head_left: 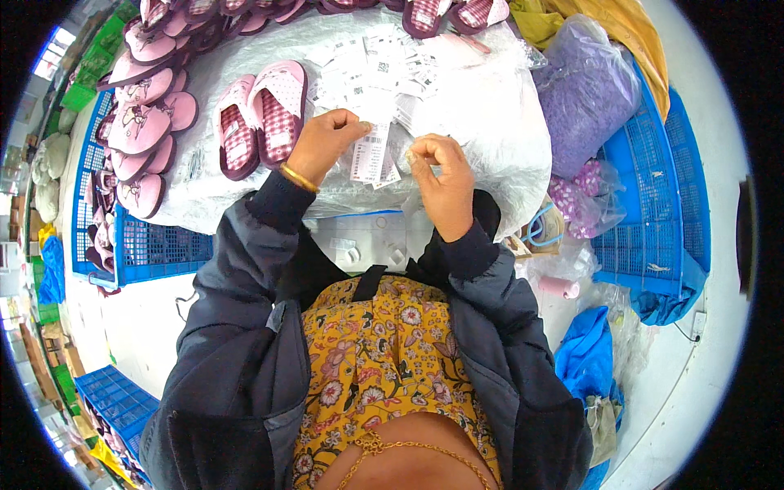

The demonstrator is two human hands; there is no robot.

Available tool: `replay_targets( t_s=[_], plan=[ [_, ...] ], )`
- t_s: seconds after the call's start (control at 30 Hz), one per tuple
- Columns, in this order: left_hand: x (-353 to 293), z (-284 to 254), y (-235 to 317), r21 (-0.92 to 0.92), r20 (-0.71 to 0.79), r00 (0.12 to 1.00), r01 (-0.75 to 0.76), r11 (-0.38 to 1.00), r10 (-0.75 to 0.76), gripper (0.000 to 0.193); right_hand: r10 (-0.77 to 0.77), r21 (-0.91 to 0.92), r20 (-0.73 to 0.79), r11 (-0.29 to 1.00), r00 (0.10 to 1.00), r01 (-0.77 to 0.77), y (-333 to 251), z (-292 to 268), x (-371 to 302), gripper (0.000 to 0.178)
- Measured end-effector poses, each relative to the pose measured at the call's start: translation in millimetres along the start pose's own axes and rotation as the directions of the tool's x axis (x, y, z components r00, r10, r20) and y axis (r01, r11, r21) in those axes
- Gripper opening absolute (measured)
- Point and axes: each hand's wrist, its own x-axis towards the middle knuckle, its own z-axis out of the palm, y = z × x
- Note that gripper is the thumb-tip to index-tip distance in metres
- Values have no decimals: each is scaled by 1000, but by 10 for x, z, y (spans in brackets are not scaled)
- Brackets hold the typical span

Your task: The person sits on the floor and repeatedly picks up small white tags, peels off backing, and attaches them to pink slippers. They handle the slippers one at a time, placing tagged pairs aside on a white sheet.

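Note:
My left hand (329,145) pinches the top of a white printed paper label (369,157) over the front of the plastic-covered table (490,122). To its right my right hand (443,181) is closed, thumb against forefinger. Something small and pale may be at those fingertips, too small to make out. Beyond both hands spreads a loose pile of white labels (382,67). A pair of pink slippers (260,116) with checked insoles and dark red edges lies left of my left hand, soles down, toes toward me.
Stacked pink slippers (140,122) line the table's left edge, with more (425,15) at the back. Blue crates stand left (163,245) and right (645,204). A bag with purple contents (590,90) sits at the right edge. A pink roll (559,287) lies below.

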Motion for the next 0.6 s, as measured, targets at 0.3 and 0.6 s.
replay_targets(
  t_s=[0.3, 0.6],
  plan=[
    [-705, 134, 276, 171, 52, 981, -193, 966, 187, 13, -436, -259, 115, 854, 893, 451, -348, -9, 120, 17],
    [-1020, 135, 421, 262, 47, 824, -555, 789, 564, 13, -464, -43, 141, 880, 875, 473, -603, -46, -19, 23]
  ],
)
